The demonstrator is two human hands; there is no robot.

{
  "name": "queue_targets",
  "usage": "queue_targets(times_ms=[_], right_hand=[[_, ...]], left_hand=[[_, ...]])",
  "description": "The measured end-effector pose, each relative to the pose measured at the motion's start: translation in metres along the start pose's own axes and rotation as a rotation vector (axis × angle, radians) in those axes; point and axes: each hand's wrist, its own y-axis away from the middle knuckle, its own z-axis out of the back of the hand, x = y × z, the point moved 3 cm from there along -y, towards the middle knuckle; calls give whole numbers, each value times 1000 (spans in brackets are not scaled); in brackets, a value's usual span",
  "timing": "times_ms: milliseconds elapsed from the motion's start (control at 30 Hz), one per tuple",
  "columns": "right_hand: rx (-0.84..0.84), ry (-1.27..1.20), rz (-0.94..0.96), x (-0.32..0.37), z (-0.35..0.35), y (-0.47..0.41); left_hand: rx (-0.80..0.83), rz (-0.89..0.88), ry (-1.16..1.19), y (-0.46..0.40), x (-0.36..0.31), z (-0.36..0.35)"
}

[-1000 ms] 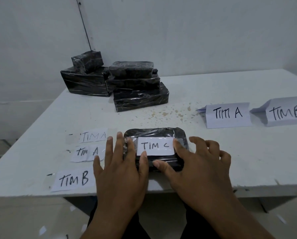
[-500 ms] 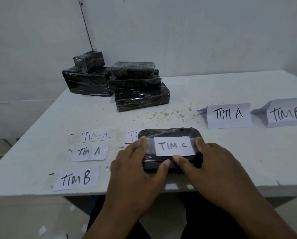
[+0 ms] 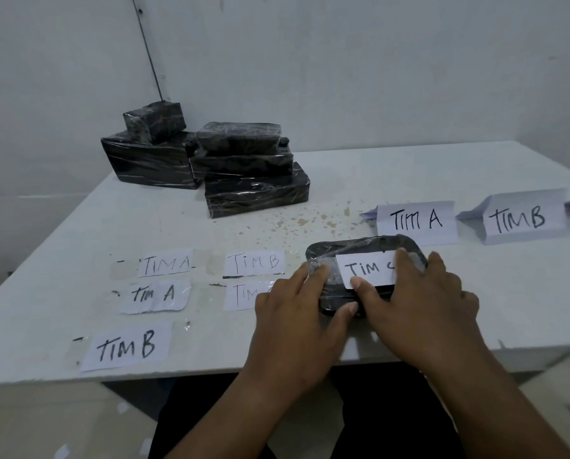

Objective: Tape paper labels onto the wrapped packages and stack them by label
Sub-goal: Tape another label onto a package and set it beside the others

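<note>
A black wrapped package [image 3: 359, 247] lies near the table's front edge with a white paper label "TIM C" [image 3: 364, 270] taped on its top. My left hand [image 3: 296, 313] grips its left end, fingers on top and thumb at the front side. My right hand [image 3: 422, 303] grips its right end, thumb on the label, fingers covering the label's right part. Loose labels lie to the left: "TIM A" [image 3: 164, 264], another "TIM A" [image 3: 159, 294], "TIM B" [image 3: 124, 346], "TIM B" [image 3: 255, 262], and one [image 3: 243, 294] partly hidden by my left hand.
Several unlabelled black packages [image 3: 243, 167] are piled at the back left of the white table [image 3: 475, 293]. Folded paper signs "TIM A" [image 3: 416, 220] and "TIM B" [image 3: 522, 217] stand at the right, just behind the held package.
Both hands have moved the labelled package to the right, toward the "TIM A" sign. Two labels that it covered now show on the table.
</note>
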Motion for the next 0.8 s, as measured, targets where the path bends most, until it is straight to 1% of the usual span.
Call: queue_targets(times_ms=[133,200,300,367,467,533,600,700,800], right_hand=[[-47,45,60,11,2,0],[-96,6,147,25,4,2],[-133,-87,329,48,6,6],[-125,-159,461,62,6,7],[-70,-204,616,82,3,4],[-6,-181,658,93,-1,-2],[49,-106,673,101,-6,-9],[31,76,713,111,-13,-16],[42,177,729,123,-20,-18]], left_hand=[[-5,-8,56,0,2,2],[-5,-14,95,1,4,5],[-34,4,146,5,16,18],[-84,45,129,5,33,34],[-155,117,-14,-1,64,60],[-130,174,-117,-4,84,73],[-85,202,-183,-4,99,79],[-31,223,-213,-4,114,81],[20,245,-229,-7,121,76]])
